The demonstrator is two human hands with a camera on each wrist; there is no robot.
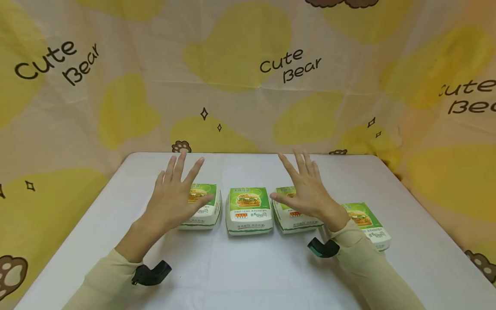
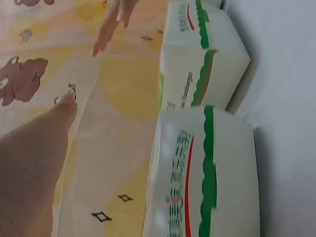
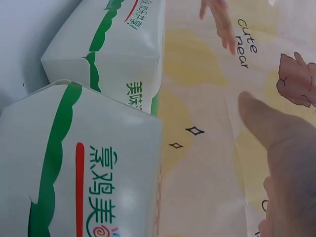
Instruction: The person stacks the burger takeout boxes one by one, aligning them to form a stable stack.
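Several white-and-green burger boxes stand in a row on the white table (image 1: 248, 275). My left hand (image 1: 170, 200), fingers spread, hovers over the leftmost burger box (image 1: 207, 221) and hides part of its lid. Fingers spread too, my right hand (image 1: 306, 193) is above the third burger box (image 1: 298, 224). Between the hands, the second burger box (image 1: 249, 211) shows its burger picture in full. Both hands hold nothing. In the left wrist view the thumb (image 2: 29, 153) sticks out beside the near box (image 2: 232, 173); the right wrist view shows a thumb (image 3: 276, 123) beside another box (image 3: 123, 133).
A fourth burger box (image 1: 366, 221) sits turned at an angle on the right, partly behind the right sleeve (image 1: 368, 262). Dark wrist mounts (image 1: 151, 274) hang under both wrists. A yellow patterned cloth (image 1: 232, 51) hangs behind the table's far edge.
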